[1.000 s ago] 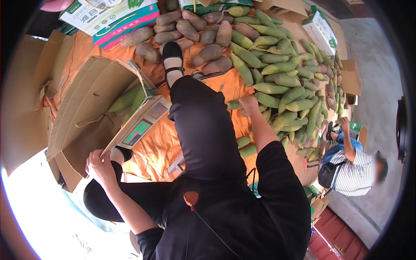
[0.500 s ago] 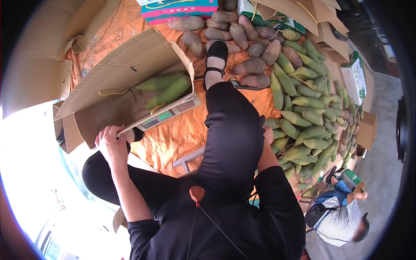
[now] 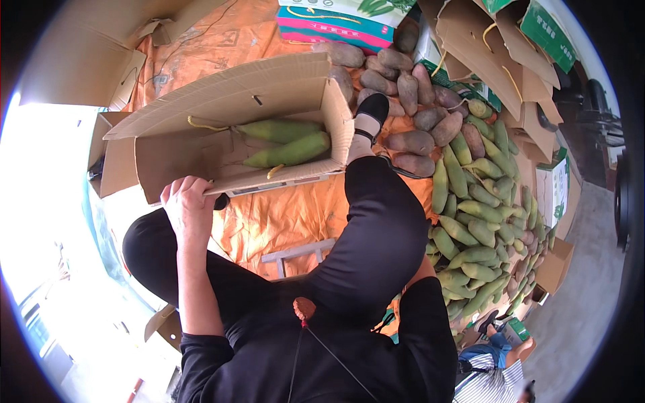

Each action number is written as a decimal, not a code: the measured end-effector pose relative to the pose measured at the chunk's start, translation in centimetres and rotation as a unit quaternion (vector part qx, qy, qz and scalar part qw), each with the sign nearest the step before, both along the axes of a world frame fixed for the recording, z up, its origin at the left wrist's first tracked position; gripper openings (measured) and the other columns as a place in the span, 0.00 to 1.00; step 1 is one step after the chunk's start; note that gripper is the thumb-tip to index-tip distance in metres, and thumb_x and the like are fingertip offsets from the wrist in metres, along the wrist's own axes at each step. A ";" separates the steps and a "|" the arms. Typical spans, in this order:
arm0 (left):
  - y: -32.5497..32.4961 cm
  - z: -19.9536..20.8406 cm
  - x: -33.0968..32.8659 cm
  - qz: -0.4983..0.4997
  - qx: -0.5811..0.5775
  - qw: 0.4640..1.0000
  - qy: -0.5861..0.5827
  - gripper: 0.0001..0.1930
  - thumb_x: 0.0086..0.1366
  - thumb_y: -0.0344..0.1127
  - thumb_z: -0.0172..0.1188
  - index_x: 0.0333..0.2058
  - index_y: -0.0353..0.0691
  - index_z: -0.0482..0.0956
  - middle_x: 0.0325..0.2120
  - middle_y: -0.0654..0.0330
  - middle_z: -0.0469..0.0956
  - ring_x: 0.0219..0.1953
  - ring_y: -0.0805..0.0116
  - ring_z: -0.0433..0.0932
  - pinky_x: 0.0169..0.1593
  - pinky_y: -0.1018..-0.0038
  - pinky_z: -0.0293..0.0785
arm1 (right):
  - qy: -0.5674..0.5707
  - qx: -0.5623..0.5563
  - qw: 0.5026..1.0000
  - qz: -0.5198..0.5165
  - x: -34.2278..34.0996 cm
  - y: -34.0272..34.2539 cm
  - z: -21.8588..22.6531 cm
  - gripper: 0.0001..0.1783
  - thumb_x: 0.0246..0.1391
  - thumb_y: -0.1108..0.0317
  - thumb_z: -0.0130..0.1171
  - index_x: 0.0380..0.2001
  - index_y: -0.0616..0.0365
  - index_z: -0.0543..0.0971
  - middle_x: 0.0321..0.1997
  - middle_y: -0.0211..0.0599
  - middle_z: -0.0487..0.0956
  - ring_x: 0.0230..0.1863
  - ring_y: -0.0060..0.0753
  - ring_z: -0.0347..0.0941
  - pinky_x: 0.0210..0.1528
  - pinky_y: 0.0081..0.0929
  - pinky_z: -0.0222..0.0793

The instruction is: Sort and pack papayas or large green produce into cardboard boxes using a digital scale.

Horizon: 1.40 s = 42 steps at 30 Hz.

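Observation:
With its fingers closed over the near left rim of an open cardboard box [image 3: 235, 138], my left hand [image 3: 190, 207] grips the box's edge. Inside lie two long green radishes [image 3: 289, 149], side by side toward the right end. Yellow cord handles [image 3: 205, 125] show on the box walls. A scale with a display [image 3: 289, 183] shows partly beneath the box's near side. My right hand [image 3: 423, 270] is mostly behind my raised right knee, beside the pile of green radishes [image 3: 477, 235]; only skin near the wrist shows and its fingers are hidden.
Purplish-brown roots [image 3: 410, 142] lie beyond my foot on an orange sheet [image 3: 269, 221]. A grey frame [image 3: 295, 255] sits between my legs. Printed cartons [image 3: 336, 27] and open cardboard boxes [image 3: 477, 47] stand at the back. Another person [image 3: 487, 376] is at the lower right.
The view has shifted, and the box now sits more level, covering most of the scale. My right hand has slipped further behind my knee; my left hand keeps its grip on the rim.

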State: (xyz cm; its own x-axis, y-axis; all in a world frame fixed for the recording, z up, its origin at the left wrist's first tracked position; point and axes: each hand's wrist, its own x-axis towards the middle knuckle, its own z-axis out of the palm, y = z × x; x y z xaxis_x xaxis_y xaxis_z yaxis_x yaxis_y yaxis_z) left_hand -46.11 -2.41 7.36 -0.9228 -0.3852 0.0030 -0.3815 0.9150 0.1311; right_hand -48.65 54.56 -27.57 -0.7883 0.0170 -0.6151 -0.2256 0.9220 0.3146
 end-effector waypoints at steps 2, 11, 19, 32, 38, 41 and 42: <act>-0.1 0.5 0.3 0.008 -0.011 1.000 -0.001 0.08 0.45 0.29 0.66 0.27 0.41 0.80 0.29 0.63 0.78 0.42 0.60 0.74 0.53 0.63 0.62 | 0.035 -0.011 0.999 -0.013 -0.7 -1.8 1.9 0.38 0.38 0.68 0.68 0.55 0.35 0.65 0.55 0.18 0.66 0.56 0.27 0.65 0.49 0.40 0.64; -0.2 -0.1 0.4 0.000 0.006 0.999 0.037 0.08 0.43 0.26 0.65 0.26 0.43 0.80 0.27 0.63 0.77 0.40 0.61 0.75 0.53 0.63 0.63 | 0.189 -0.621 0.697 -0.305 -10.6 -6.8 21.6 0.30 0.48 0.78 0.63 0.55 0.62 0.65 0.48 0.35 0.74 0.50 0.30 0.70 0.51 0.29 0.68; -0.6 0.0 1.4 0.007 -0.001 0.999 0.045 0.07 0.44 0.29 0.66 0.24 0.44 0.78 0.26 0.64 0.75 0.40 0.62 0.74 0.53 0.61 0.62 | 0.161 -0.814 0.558 -0.023 -15.6 -21.5 45.5 0.36 0.47 0.75 0.66 0.58 0.65 0.63 0.57 0.46 0.70 0.56 0.37 0.69 0.61 0.35 0.63; -0.7 -0.6 1.2 -0.009 -0.006 0.999 0.044 0.06 0.45 0.33 0.65 0.24 0.45 0.78 0.27 0.63 0.75 0.39 0.62 0.74 0.53 0.60 0.61 | -0.097 -0.599 0.727 0.322 -13.9 -51.2 38.5 0.26 0.38 0.59 0.71 0.41 0.58 0.74 0.43 0.42 0.79 0.45 0.49 0.76 0.48 0.39 0.71; -0.7 -0.7 1.3 -0.004 -0.012 0.999 0.053 0.07 0.42 0.30 0.66 0.22 0.42 0.77 0.28 0.63 0.75 0.38 0.63 0.74 0.50 0.62 0.62 | -0.127 -0.388 0.816 0.410 -10.4 -58.3 31.9 0.22 0.43 0.66 0.64 0.44 0.57 0.75 0.45 0.45 0.78 0.50 0.44 0.75 0.50 0.40 0.72; -0.7 -0.9 1.4 -0.001 -0.011 0.998 0.058 0.03 0.46 0.28 0.61 0.21 0.43 0.76 0.26 0.63 0.74 0.37 0.63 0.73 0.52 0.61 0.62 | -0.166 -0.337 0.836 0.399 -10.0 -59.9 30.9 0.25 0.41 0.63 0.68 0.45 0.57 0.76 0.46 0.45 0.79 0.51 0.45 0.75 0.50 0.39 0.72; -0.6 -0.7 1.4 0.004 -0.012 0.998 0.061 0.02 0.49 0.27 0.57 0.20 0.43 0.76 0.24 0.63 0.73 0.37 0.63 0.73 0.53 0.60 0.62 | -0.167 -0.337 0.837 0.397 -10.0 -60.1 30.8 0.25 0.41 0.63 0.68 0.45 0.57 0.76 0.46 0.45 0.79 0.51 0.45 0.75 0.50 0.39 0.72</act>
